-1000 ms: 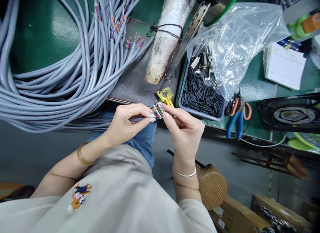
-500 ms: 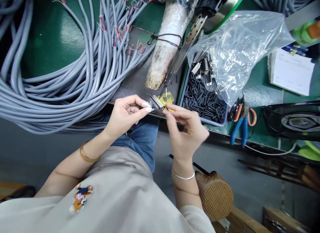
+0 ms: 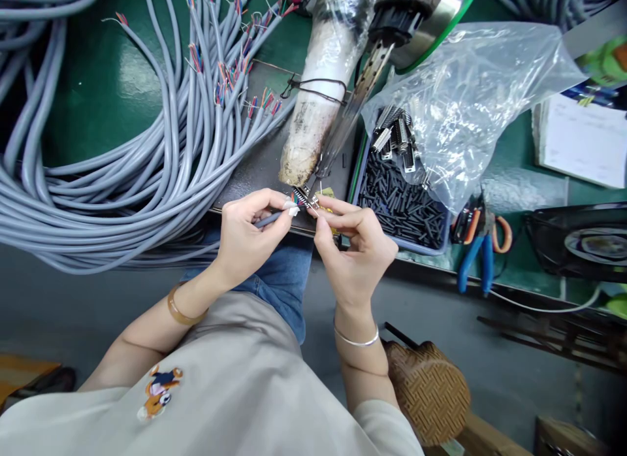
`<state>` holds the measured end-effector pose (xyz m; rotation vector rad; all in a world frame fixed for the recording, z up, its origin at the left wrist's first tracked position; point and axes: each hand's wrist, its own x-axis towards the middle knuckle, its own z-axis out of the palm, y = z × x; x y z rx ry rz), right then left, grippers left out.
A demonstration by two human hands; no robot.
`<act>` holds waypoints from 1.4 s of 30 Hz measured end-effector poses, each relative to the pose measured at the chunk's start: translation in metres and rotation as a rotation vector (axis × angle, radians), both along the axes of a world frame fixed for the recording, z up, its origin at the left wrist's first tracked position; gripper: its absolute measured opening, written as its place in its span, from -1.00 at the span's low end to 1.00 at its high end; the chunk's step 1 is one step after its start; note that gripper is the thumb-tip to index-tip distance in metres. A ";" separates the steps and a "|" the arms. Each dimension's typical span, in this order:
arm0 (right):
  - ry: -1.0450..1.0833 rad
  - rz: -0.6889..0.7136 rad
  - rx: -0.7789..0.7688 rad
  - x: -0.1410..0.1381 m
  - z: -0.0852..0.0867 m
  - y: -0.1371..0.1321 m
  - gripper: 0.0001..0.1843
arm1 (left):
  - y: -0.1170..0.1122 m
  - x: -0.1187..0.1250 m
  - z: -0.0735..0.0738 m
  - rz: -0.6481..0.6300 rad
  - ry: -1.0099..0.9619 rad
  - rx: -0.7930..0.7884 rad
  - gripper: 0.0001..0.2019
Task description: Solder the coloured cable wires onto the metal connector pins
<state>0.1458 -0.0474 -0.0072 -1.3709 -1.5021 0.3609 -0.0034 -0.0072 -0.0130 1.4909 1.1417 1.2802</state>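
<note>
My left hand (image 3: pixel 247 237) is closed around the end of a grey cable (image 3: pixel 267 219), pinching it just behind its coloured wire ends. My right hand (image 3: pixel 355 244) pinches a small metal multi-pin connector (image 3: pixel 304 198) that sits on those wires. Both hands meet at the front edge of the bench, right under the tip of a wrapped soldering tool (image 3: pixel 313 123) and its metal bracket (image 3: pixel 350 113).
A large bundle of grey cables (image 3: pixel 112 162) with stripped coloured ends covers the green bench at left. A blue tray of black sleeves (image 3: pixel 399 208) with a clear bag of connectors (image 3: pixel 455 97) stands right. Blue-handled cutters (image 3: pixel 482 250) lie beyond it. A woven stool (image 3: pixel 428 390) is below.
Both hands have moved up with the connector, from just off the bench edge to right under the tool tip. The right hand has regripped the connector.
</note>
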 end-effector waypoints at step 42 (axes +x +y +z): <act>-0.281 0.010 0.116 0.006 0.014 0.007 -0.88 | -0.003 -0.003 0.006 -0.029 0.029 0.095 -0.95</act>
